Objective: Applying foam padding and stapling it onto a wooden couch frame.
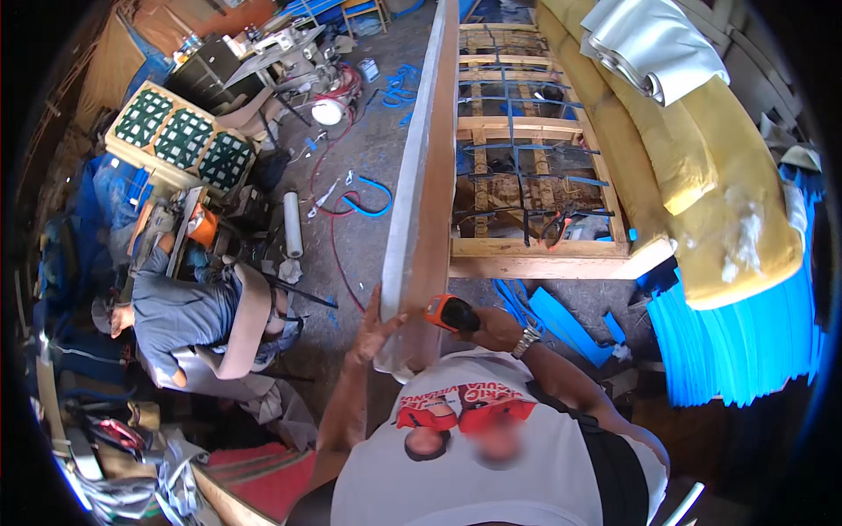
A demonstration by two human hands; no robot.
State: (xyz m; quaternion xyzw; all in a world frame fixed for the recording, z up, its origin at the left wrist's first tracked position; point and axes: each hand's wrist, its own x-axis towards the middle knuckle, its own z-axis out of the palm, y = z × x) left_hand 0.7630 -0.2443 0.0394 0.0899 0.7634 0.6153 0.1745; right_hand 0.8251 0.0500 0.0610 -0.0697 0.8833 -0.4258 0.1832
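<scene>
A long upright frame side stands before me, brown on its inner face, with a pale padded strip along its left edge. My left hand rests against the near end of this padding, fingers stretched out and thumb apart. In my right hand is an orange-and-black staple gun, its orange end close to the brown face. Whether it touches the surface I cannot tell. Right of the frame side lies a wooden frame crossed by dark webbing straps, with orange-handled pliers on it.
Yellow foam cushions and a white roll of material lie at right, above stacked blue strips. A red hose crosses the floor. At left another person sits on a chair near a webbed frame.
</scene>
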